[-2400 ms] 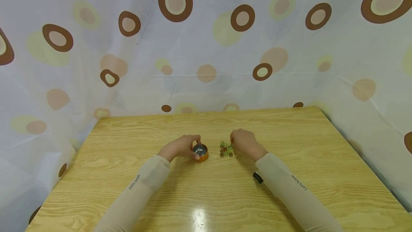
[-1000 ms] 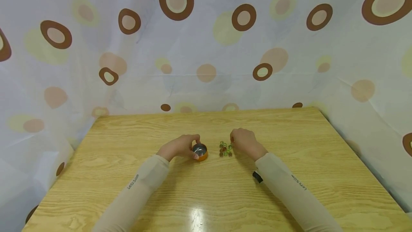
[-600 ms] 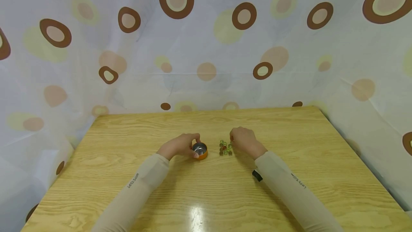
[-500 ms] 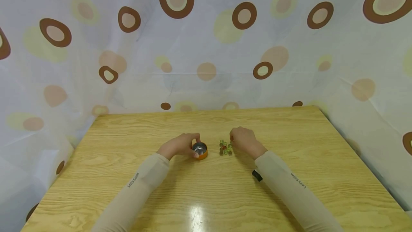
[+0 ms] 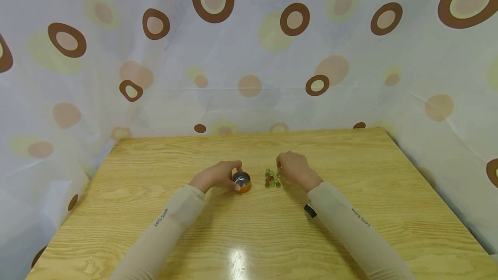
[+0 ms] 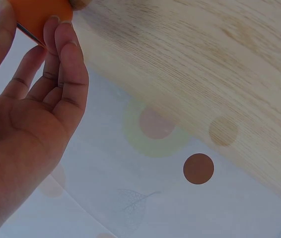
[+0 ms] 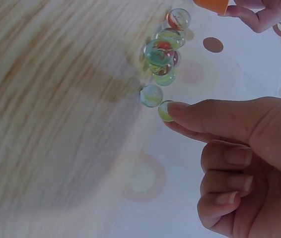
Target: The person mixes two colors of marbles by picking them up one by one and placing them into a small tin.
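Note:
Glass marbles (image 5: 272, 183), several of them green-yellow and red, sit in a close group near the middle of the table in the head view. To their left is a small round bowl (image 5: 242, 181), orange outside and shiny metal inside. My left hand (image 5: 221, 175) grips it, thumb and fingers at its side; its orange wall (image 6: 41, 15) shows at the top of the left wrist view. At the group's far right edge is my right hand (image 5: 294, 167). In the right wrist view its thumb and forefinger pinch one yellow-green marble (image 7: 166, 111), beside a clearer marble (image 7: 151, 95); the other fingers are curled.
The wooden table (image 5: 249, 232) reaches back to a white curtain (image 5: 249, 55) printed with brown and yellow circles. A small black piece (image 5: 310, 211) shows beside the right sleeve (image 5: 338, 206).
My right hand has shifted slightly left and away from me at the marbles' edge. The left hand and the bowl hold their place; the head view has tilted a little.

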The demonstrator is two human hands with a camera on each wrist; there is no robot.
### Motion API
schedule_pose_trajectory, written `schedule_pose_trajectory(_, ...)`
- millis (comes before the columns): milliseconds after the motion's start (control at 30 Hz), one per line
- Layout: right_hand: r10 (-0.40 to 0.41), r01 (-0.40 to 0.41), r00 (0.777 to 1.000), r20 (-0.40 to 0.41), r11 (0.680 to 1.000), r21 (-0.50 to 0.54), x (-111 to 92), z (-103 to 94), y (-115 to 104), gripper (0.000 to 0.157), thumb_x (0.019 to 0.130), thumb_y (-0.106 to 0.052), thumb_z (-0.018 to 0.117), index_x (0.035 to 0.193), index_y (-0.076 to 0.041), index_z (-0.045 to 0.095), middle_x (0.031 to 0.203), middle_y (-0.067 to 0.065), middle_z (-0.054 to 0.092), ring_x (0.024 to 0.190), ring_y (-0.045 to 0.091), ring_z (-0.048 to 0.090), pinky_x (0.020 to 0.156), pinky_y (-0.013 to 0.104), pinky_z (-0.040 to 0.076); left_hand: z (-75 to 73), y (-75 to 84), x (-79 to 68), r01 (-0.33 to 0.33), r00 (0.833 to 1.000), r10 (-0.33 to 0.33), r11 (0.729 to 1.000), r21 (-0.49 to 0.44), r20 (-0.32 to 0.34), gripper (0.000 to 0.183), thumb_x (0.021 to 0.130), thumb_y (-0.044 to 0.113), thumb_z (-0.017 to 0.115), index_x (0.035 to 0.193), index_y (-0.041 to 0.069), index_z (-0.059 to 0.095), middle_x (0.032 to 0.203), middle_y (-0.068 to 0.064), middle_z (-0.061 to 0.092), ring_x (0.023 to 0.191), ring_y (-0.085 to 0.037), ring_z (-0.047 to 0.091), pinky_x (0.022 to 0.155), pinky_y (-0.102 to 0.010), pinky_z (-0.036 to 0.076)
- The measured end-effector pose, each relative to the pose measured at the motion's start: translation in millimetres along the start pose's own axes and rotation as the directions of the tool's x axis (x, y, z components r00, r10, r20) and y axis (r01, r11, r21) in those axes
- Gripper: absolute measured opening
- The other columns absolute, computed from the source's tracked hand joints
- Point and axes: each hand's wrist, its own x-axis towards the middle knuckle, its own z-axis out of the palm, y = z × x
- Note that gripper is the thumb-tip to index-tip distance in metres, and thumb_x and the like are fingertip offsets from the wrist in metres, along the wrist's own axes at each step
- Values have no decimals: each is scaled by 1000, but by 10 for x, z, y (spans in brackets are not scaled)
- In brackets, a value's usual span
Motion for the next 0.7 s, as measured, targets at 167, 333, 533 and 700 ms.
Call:
schedule_pose_trajectory(167, -16, 16, 1000, -3, 1000, 9, -5, -42, -49, 12, 88, -9, 70, 98, -3, 72, 95, 11, 70, 77, 24, 66, 63, 38, 54, 1, -7, -4, 0, 1000, 0, 1000, -11, 0, 36, 81, 14, 79, 106, 9, 54, 79, -4, 57, 68, -17, 52, 63, -27, 43)
schedule_pose_trajectory(333, -18, 18, 1000, -2, 1000, 9, -7, -95, -105, 15, 89, -14, 70, 101, -4, 71, 94, 11, 70, 70, 21, 64, 58, 35, 52, 1, -8, -1, -2, 1000, 2, 1000, -9, -2, 36, 80, 14, 79, 106, 9, 54, 79, -5, 58, 68, -17, 53, 64, -27, 44)
schedule_pose_trajectory(533, -19, 19, 1000, -4, 1000, 22, -17, -139, -188, 17, 90, -18, 69, 104, -7, 71, 90, 10, 69, 60, 16, 58, 51, 31, 48, 5, -10, 5, 3, 1000, -3, 1000, -4, 0, 36, 80, 15, 79, 107, 10, 54, 80, -4, 58, 69, -17, 53, 65, -28, 44)
schedule_pose_trajectory(700, -27, 28, 1000, -15, 996, 79, -19, -160, -254, 17, 92, -19, 67, 105, -9, 71, 95, 11, 70, 57, 14, 55, 48, 29, 43, 16, -21, 12, 9, 1000, -9, 1000, -5, -2, 36, 80, 15, 79, 106, 10, 55, 80, -4, 57, 69, -17, 53, 66, -28, 44)
